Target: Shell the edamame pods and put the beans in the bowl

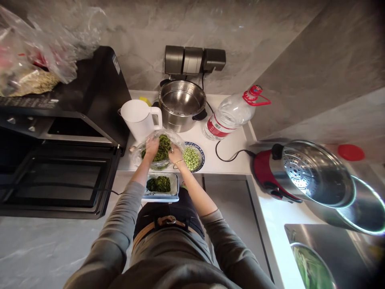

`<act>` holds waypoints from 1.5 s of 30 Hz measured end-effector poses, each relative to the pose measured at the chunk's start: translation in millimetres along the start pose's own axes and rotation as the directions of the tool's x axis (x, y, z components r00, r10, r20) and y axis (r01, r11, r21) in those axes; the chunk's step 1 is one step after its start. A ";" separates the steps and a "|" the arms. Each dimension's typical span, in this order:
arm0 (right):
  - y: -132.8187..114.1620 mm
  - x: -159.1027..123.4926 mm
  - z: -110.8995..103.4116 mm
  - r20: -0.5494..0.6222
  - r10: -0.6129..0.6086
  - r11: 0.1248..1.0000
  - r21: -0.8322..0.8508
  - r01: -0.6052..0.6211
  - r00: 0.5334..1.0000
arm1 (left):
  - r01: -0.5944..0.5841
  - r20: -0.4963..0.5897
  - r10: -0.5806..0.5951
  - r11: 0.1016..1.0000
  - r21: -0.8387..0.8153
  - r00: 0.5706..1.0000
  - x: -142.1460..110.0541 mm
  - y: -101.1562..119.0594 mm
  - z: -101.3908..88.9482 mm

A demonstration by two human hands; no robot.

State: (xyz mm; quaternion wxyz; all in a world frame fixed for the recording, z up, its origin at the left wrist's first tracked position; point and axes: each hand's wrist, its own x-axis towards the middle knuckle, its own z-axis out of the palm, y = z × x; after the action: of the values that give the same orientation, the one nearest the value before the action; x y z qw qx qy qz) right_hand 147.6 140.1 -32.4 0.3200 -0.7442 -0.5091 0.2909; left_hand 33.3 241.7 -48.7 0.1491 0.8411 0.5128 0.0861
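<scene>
A clear plastic bag [177,138] full of green bean pods [164,147] lies spread on the counter before me. My left hand [152,147] reaches over its left side, fingers curled down among the pods; what they grip is hidden. At the bag's right edge, my right hand [175,155] has its fingers pinched together over something too small to name. Just right of that hand sits a blue-rimmed plate [202,157] of shelled green beans [191,157]. Below the bag, against my waist, is a lined bin [176,196] with green pods or shells [158,184] in it.
Behind the bag stand a white pitcher [136,116] and a steel pot [180,120]. A large water bottle [230,116] is at the right rear, past it a red-based steamer [266,172]. On the left, an oven door [60,182] hangs down. A cord [231,159] crosses the counter.
</scene>
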 end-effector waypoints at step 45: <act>-10.4 -147.2 7.7 0.692 0.105 0.411 0.624 -0.665 0.714 | -0.149 0.039 0.182 0.894 -0.423 0.983 -221.1 31.4 -29.3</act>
State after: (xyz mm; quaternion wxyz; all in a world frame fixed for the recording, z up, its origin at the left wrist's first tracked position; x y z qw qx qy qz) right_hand 89.8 5.4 -13.4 0.3950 -0.4720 -0.1717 0.7692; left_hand -50.7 36.5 -8.7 0.3375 0.8329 0.4028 0.1734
